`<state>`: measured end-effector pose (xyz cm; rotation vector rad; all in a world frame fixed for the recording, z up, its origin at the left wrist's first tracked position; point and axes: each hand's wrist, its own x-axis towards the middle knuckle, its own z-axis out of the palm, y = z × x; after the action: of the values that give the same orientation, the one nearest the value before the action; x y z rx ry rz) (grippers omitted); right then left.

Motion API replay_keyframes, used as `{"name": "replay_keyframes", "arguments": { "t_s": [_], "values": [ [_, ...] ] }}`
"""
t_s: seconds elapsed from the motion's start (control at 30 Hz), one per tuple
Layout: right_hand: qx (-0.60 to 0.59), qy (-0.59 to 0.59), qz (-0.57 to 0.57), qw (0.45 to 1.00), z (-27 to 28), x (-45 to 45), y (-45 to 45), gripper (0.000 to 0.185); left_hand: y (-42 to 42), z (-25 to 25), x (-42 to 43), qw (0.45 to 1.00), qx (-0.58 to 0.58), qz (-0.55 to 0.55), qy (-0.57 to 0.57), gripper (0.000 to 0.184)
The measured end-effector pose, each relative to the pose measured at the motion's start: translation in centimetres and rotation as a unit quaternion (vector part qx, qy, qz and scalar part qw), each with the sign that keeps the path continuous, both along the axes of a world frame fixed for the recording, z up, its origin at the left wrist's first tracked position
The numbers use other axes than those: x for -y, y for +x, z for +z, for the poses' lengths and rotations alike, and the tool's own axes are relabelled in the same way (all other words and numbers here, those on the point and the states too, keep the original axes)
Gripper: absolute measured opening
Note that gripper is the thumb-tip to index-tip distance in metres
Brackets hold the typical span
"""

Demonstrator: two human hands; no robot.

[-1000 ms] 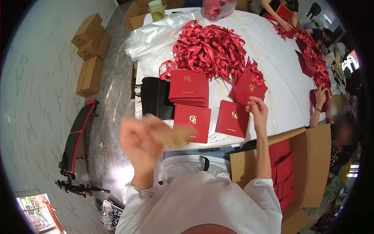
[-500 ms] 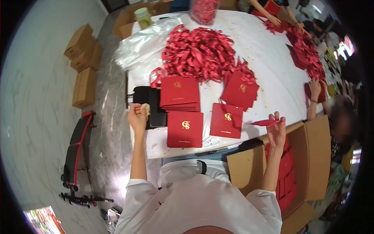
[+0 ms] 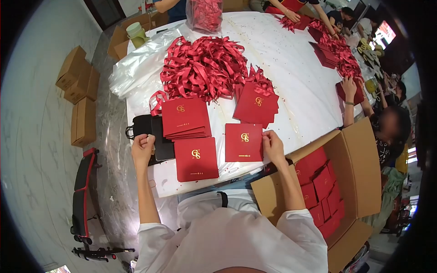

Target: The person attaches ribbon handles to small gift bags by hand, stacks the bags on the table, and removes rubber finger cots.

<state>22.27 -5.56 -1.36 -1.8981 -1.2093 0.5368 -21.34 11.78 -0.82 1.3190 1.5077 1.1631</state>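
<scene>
My left hand (image 3: 143, 149) is closed in a pinch at the table's left side, by a black bag-like item (image 3: 147, 128). A small pale beige piece (image 3: 150, 139) shows at its fingertips; its kind is unclear. My right hand (image 3: 274, 147) pinches the right edge of a flat red square with gold lettering (image 3: 244, 143), which lies on the white table. Between my hands lies another flat red square (image 3: 196, 159), in front of a stack of red squares (image 3: 184, 117). Farther right, a fanned stack (image 3: 256, 104) has red ribbons at its back.
A large heap of red ribbons (image 3: 202, 68) fills the table's middle, beside clear plastic sheeting (image 3: 141, 61). At my right stands an open cardboard box (image 3: 363, 173) holding red squares (image 3: 322, 186). Co-workers' hands (image 3: 349, 87) handle red pieces along the right edge.
My right hand has moved left, from holding a thin red piece edge-on near the box to the red square's edge. My left hand stays by the black item. The view has shifted.
</scene>
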Motion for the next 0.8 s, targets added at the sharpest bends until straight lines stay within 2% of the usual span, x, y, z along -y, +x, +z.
{"name": "replay_keyframes", "arguments": {
  "t_s": [0.07,0.1,0.17,0.23,0.3,0.33,0.37,0.43,0.53,0.67,0.73,0.8],
  "values": [
    [-0.037,0.014,-0.004,0.999,-1.3,-0.1,-0.7,0.013,-0.2,-0.6,-0.4,0.998,-0.062,-0.012,0.006,0.036],
    [-0.009,0.011,0.003,1.000,-1.0,0.0,-1.3,0.014,0.0,-0.7,-0.5,0.998,-0.062,-0.014,0.007,0.036],
    [0.039,0.034,0.026,0.998,-1.0,0.0,-1.9,0.014,0.4,-1.1,-0.9,0.988,-0.152,0.005,0.019,0.042],
    [0.031,0.029,0.019,0.999,-0.6,-0.4,-2.1,0.013,0.8,0.4,-0.7,0.989,-0.150,0.009,-0.007,0.039],
    [0.023,0.020,0.013,0.999,-0.3,-0.7,-2.1,0.013,0.9,1.1,-0.5,0.996,-0.057,0.015,-0.070,0.033],
    [0.040,0.021,0.006,0.999,-0.2,-0.9,-2.0,0.013,0.4,-0.8,-1.1,1.000,-0.006,0.001,-0.020,0.023],
    [0.057,0.022,0.001,0.998,-0.1,-1.1,-2.1,0.014,-0.4,-2.6,-1.2,1.000,-0.007,0.002,-0.020,0.023],
    [0.064,0.035,-0.003,0.997,0.7,-1.5,-2.7,0.015,-0.8,-3.1,-0.8,0.981,-0.147,0.005,0.125,0.013],
    [0.101,0.040,0.001,0.994,1.0,-2.2,-3.0,0.019,0.4,-1.8,-0.1,0.960,-0.210,0.044,0.182,0.008],
    [0.148,0.033,0.049,0.987,-0.2,-2.8,-3.0,0.025,1.5,-0.2,-0.2,0.932,-0.283,0.068,0.217,0.010],
    [0.155,0.029,0.064,0.985,0.3,-2.5,-3.4,0.027,1.2,-0.4,-0.5,0.925,-0.337,0.055,0.164,0.014],
    [0.068,0.029,0.082,0.994,0.6,-2.2,-3.5,0.028,1.4,-0.1,-0.3,0.915,-0.343,0.071,0.200,0.017]
  ]
}}
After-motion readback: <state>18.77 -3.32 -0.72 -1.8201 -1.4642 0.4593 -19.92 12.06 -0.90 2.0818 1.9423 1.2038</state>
